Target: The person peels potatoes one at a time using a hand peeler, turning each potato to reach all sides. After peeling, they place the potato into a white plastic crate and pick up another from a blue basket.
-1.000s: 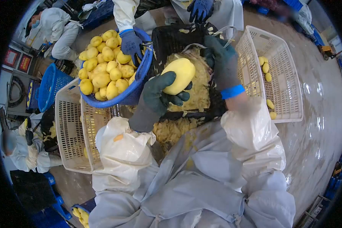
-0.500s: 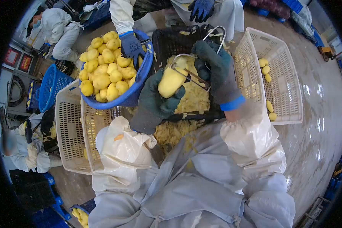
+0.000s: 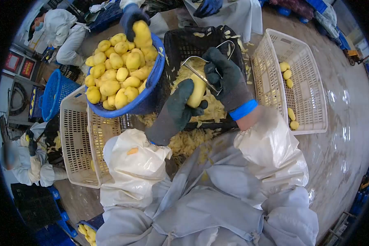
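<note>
My left hand (image 3: pixel 179 107), in a dark green glove, is closed around a yellow peeled potato (image 3: pixel 197 91). In my right hand (image 3: pixel 226 76), also gloved, is a metal peeler (image 3: pixel 201 76) with a bent wire handle; its blade end lies against the potato's right side. Both hands are over a black crate (image 3: pixel 180 45) with yellow peelings (image 3: pixel 211 107) in it. To the left, a blue basket (image 3: pixel 162 67) is heaped with yellow potatoes (image 3: pixel 110 74). A co-worker's blue-gloved hand (image 3: pixel 133 18) holds a potato (image 3: pixel 142 33) over it.
A white slatted crate (image 3: pixel 270 82) on the right holds several potatoes (image 3: pixel 288 74). Two white crates (image 3: pixel 76 135) stand at the left, below the blue basket. Other people in white work clothes (image 3: pixel 63 30) sit at the far left. The floor (image 3: pixel 340 123) looks wet.
The potato in my left hand has turned more upright, and my right hand with the peeler has shifted slightly left. The co-worker's hand has moved up from the basket, now with a potato.
</note>
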A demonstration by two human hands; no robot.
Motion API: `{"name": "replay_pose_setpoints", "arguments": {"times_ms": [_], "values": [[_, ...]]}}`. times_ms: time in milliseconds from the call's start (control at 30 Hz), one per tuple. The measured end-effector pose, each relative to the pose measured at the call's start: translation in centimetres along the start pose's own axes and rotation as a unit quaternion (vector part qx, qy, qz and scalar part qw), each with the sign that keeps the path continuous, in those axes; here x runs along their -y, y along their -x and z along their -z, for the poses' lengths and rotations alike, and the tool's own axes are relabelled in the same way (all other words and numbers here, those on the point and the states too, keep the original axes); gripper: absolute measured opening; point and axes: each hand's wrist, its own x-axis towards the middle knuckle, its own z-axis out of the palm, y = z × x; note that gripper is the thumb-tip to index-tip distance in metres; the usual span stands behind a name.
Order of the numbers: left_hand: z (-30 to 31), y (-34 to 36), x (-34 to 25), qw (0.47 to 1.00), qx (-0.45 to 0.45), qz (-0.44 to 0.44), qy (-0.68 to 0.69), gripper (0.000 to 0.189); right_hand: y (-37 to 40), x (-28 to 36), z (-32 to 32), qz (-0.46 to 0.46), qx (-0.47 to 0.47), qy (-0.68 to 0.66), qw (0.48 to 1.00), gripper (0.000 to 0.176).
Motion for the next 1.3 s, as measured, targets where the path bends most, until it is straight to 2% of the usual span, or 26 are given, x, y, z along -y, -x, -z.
{"name": "replay_pose_setpoints", "arguments": {"times_ms": [67,100,233,267,300,333,367,400,467,500,533,600,633,667,733,800,867,900,933,1000,1067,1133,1167,1200,1267,1300], "values": [[0.0,-0.2,-0.7,0.96,-0.052,0.263,0.085,0.058,0.1,-0.3,0.0,0.007,0.003,0.019,1.0,0.019],[-0.2,-0.4,-1.1,0.969,-0.037,0.242,-0.023,0.062,0.2,-0.2,-0.1,0.005,-0.006,0.024,1.0,0.019],[0.1,-0.5,-2.2,0.961,-0.033,0.266,-0.065,0.056,1.5,1.0,-1.2,0.038,0.008,0.098,0.994,0.019],[0.2,-0.4,-2.3,0.969,-0.026,0.219,-0.111,0.054,1.3,1.0,-0.8,0.037,0.008,0.098,0.994,0.019],[0.3,-0.4,-2.3,0.973,-0.018,0.171,-0.157,0.052,0.7,1.1,0.0,0.115,-0.021,0.205,0.972,0.017],[0.3,-0.3,-2.1,0.973,-0.018,0.17,-0.157,0.052,-0.2,1.0,0.8,0.191,-0.05,0.309,0.931,0.015],[0.3,-0.3,-1.7,0.977,-0.029,0.116,-0.176,0.052,-1.4,1.3,0.5,0.347,-0.068,0.32,0.879,0.015],[0.3,-0.3,-1.7,0.978,-0.038,0.06,-0.197,0.051,-1.2,1.8,1.0,0.349,-0.069,0.318,0.879,0.015],[0.3,-0.5,-2.3,0.978,-0.035,0.05,-0.198,0.052,-0.1,3.6,0.9,0.114,-0.087,0.134,0.981,0.015],[0.2,-0.4,-2.3,0.98,-0.039,0.04,-0.192,0.053,1.5,3.7,-1.4,0.077,-0.061,0.103,0.99,0.012],[0.5,-0.4,-1.9,0.98,-0.041,0.042,-0.189,0.053,1.4,3.2,-1.8,0.074,-0.062,0.106,0.99,0.012],[1.0,-0.3,-1.2,0.984,-0.029,0.069,-0.162,0.049,1.6,2.1,-1.6,0.105,-0.069,0.234,0.964,0.012],[0.9,-0.2,-1.2,0.989,-0.027,0.106,-0.102,0.046,-0.7,1.2,0.8,0.176,-0.084,0.237,0.952,0.015],[0.7,-0.1,-1.5,0.989,-0.028,0.103,-0.104,0.046,-0.8,2.0,1.1,0.178,-0.081,0.237,0.952,0.015],[0.5,-0.2,-2.1,0.987,0.02,0.151,0.044,0.043,-1.1,3.2,1.4,0.115,-0.095,0.108,0.983,0.017],[0.5,-0.1,-2.2,0.986,-0.005,0.156,0.049,0.046,1.0,3.4,-1.7,0.081,-0.083,0.13,0.985,0.017],[0.9,0.0,-1.8,0.972,-0.01,0.209,0.103,0.05,1.2,2.2,-1.3,0.112,-0.092,0.215,0.966,0.019],[1.1,-0.1,-1.6,0.969,0.03,0.212,0.127,0.053,0.1,1.8,-0.5,0.171,-0.158,0.191,0.954,0.019],[1.2,-0.1,-1.7,0.969,0.033,0.211,0.124,0.053,0.0,2.0,0.3,0.174,-0.157,0.188,0.954,0.019],[0.8,-0.3,-2.5,0.953,0.033,0.237,0.183,0.053,1.0,3.7,-1.0,0.151,-0.081,0.145,0.974,0.017],[0.7,-0.1,-2.1,0.968,0.017,0.195,0.157,0.051,2.8,3.1,-3.1,0.116,-0.078,0.17,0.975,0.016],[0.4,-0.1,-2.9,0.964,0.002,0.239,0.115,0.052,3.4,2.1,-3.4,0.177,-0.069,0.258,0.947,0.018],[0.4,-0.2,-2.5,0.953,-0.023,0.27,0.139,0.054,1.6,1.6,-1.4,0.128,-0.093,0.214,0.964,0.02],[0.6,-0.2,-2.2,0.953,-0.023,0.268,0.138,0.054,0.9,2.0,-1.0,0.13,-0.091,0.214,0.964,0.02],[0.6,-0.2,-2.0,0.947,0.032,0.257,0.192,0.056,0.4,2.8,-0.9,0.237,-0.137,0.218,0.937,0.022],[0.4,-0.1,-2.2,0.953,0.031,0.237,0.188,0.055,0.8,3.2,-1.0,0.21,-0.128,0.188,0.951,0.024]]}}
